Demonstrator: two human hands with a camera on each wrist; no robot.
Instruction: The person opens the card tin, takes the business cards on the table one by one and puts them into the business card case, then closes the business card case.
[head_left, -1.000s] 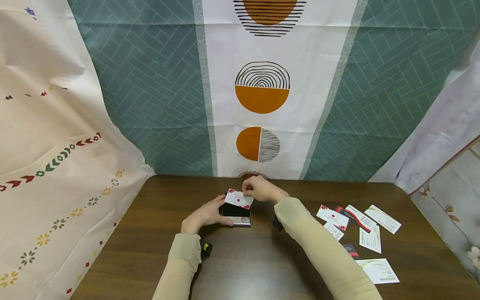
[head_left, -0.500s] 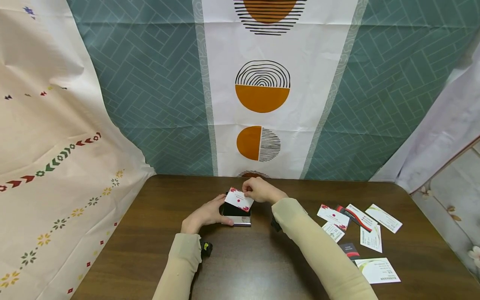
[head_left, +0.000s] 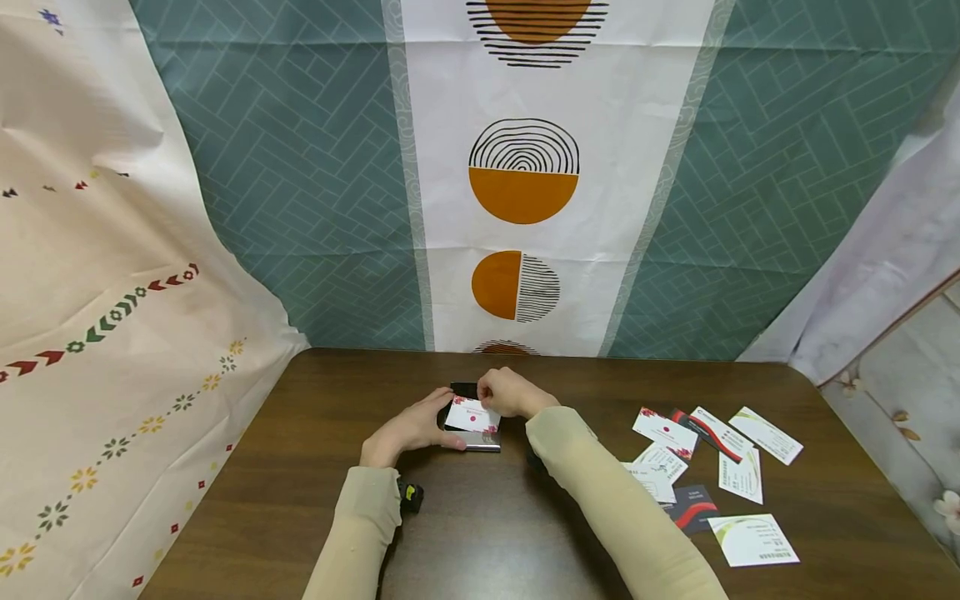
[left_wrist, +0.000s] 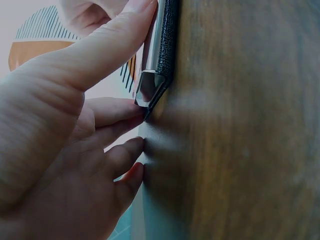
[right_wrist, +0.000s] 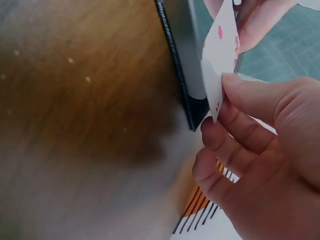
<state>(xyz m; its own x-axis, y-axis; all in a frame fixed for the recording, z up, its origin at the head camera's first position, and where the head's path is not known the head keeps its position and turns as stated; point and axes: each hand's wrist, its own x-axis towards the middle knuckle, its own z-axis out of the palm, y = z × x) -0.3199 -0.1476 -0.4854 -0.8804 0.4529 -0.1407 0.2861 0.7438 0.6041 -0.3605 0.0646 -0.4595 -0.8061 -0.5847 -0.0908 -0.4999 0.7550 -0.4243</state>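
Note:
My left hand (head_left: 411, 432) steadies a black-and-silver business card case (head_left: 482, 442) on the table, its thumb along the near edge and a finger at the far left corner. Pinched by my right hand (head_left: 512, 392) at the far right corner is a white business card with red flowers (head_left: 470, 414), which lies over the case's opening. In the right wrist view the business card (right_wrist: 216, 65) slants above the case (right_wrist: 187, 55), held between thumb and fingers. The case's textured black side (left_wrist: 169, 45) and its silver end show in the left wrist view.
Several loose business cards lie on the right of the wooden table (head_left: 300, 533), among them a red-flowered card (head_left: 664, 432), a dark card with a red stripe (head_left: 692, 508) and a white card (head_left: 753, 540). A patterned cloth (head_left: 517, 200) hangs behind the table.
My right hand has moved down toward the near side with the business card, which now lies lower over the case and straighter. The left hand has stayed in place on the case.

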